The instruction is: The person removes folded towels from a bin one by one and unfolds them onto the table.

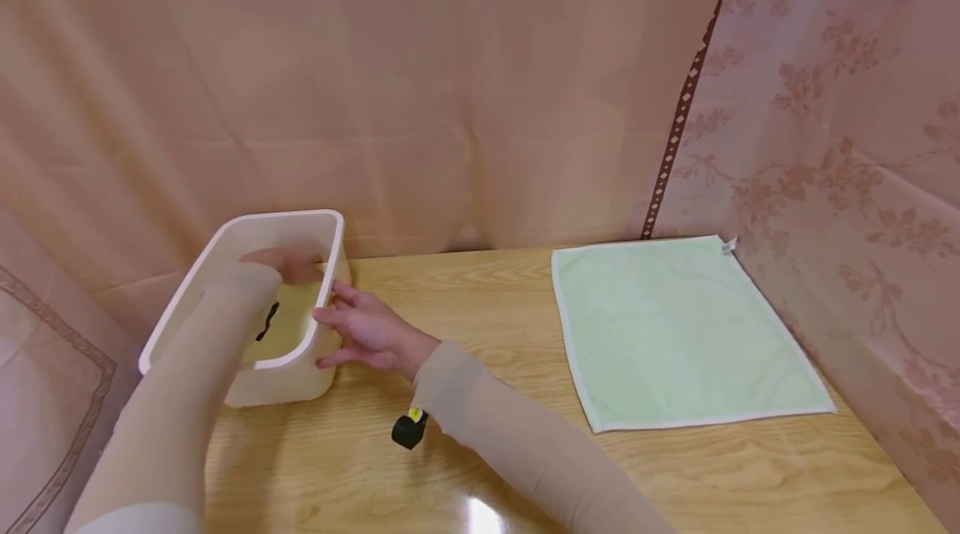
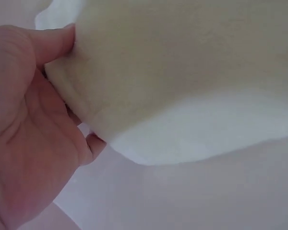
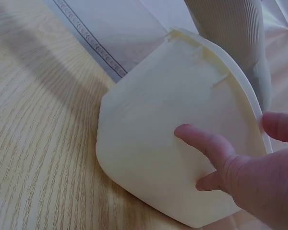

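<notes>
A white plastic bin (image 1: 300, 384) stands at the left of the wooden table. My left hand (image 1: 296, 263) reaches down inside it, partly hidden by the sleeve. In the left wrist view that hand (image 2: 38, 115) pinches the edge of a pale, soft-looking cloth (image 2: 182, 86), thumb on top and fingers beneath. My right hand (image 1: 375, 334) holds the bin's near right side, with one fingertip at the rim and others against the outer wall. The right wrist view shows this hand (image 3: 249, 167) with its fingers spread on the bin (image 3: 149, 129).
A pale green cloth (image 1: 682, 334) with white edging lies flat on the right of the table (image 1: 487, 326). A black strip (image 1: 267, 321) shows inside the bin. Beneath my right wrist is a small black item (image 1: 408, 431) with a yellow spot. Pinkish curtains (image 1: 420, 101) hang behind and at both sides.
</notes>
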Demonstrator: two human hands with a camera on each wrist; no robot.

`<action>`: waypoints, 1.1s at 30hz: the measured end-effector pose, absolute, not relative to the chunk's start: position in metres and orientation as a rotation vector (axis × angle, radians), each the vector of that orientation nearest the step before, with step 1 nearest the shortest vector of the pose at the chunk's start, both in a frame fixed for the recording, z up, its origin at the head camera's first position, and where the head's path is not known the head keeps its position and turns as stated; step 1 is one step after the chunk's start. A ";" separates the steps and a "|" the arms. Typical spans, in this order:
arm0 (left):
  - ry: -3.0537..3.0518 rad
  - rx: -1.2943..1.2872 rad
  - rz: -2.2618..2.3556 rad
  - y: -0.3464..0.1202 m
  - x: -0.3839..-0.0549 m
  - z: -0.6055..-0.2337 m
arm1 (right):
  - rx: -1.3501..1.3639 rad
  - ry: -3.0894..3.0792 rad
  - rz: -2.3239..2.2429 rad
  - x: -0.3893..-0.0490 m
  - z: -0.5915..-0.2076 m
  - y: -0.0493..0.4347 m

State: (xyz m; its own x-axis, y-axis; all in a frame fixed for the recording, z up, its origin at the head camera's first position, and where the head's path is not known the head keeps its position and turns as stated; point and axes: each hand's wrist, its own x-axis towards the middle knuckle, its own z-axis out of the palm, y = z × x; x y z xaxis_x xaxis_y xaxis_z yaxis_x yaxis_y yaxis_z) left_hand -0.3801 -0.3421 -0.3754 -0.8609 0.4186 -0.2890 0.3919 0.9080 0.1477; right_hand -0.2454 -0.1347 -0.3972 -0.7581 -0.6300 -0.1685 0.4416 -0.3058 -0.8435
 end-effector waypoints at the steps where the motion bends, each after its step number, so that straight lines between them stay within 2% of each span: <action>1: 2.764 0.607 0.153 -0.343 -0.380 -0.373 | -0.256 1.270 -2.093 -0.246 -0.397 -0.134; 10: 2.880 0.897 0.505 -0.350 -0.379 -0.371 | -0.272 1.264 -2.087 -0.246 -0.399 -0.133; 18: 2.939 0.852 0.473 -0.351 -0.374 -0.384 | -0.257 1.265 -2.083 -0.242 -0.401 -0.135; 25: 3.020 0.645 0.293 -0.349 -0.369 -0.378 | -0.285 1.285 -2.064 -0.243 -0.401 -0.135; 33: 3.202 0.669 0.192 -0.353 -0.367 -0.372 | -0.322 1.298 -2.066 -0.245 -0.402 -0.135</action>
